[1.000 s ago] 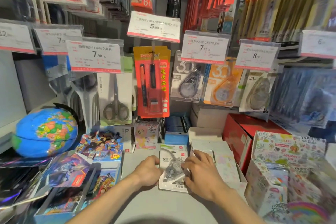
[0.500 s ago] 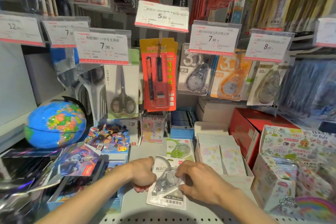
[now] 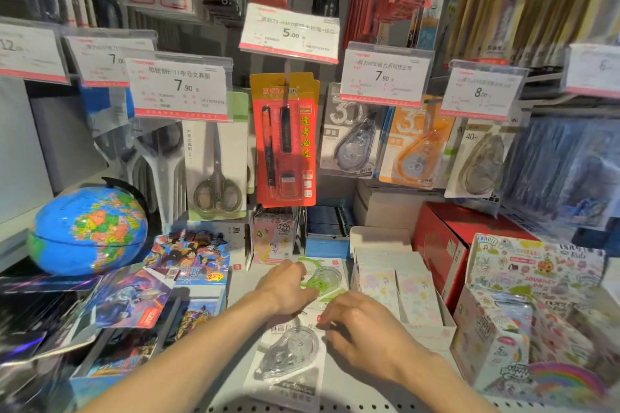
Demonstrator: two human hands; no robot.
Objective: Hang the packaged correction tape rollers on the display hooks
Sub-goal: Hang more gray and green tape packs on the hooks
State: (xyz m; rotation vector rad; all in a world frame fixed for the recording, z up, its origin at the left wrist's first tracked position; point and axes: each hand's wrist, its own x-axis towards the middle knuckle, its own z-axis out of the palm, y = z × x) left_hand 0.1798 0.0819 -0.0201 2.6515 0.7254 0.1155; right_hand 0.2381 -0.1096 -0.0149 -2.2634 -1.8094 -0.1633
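Two packaged correction tape rollers lie flat on the grey shelf. The nearer package holds a clear grey roller; the package behind it holds a green one. My left hand pinches the green package's left edge between thumb and fingers. My right hand has curled fingertips on the upper right corner of the clear package. Above, a grey roller package, an orange one and a 40 m one hang on display hooks behind price tags.
A red pen pack and scissors hang left of the rollers. A globe and comic packs crowd the shelf's left. A tray of pastel cards, a red box and sticker boxes fill the right.
Both hands held the clear package at first. It now lies nearer on the shelf, and my left hand has let go and moved forward onto the green package. The view tilted down.
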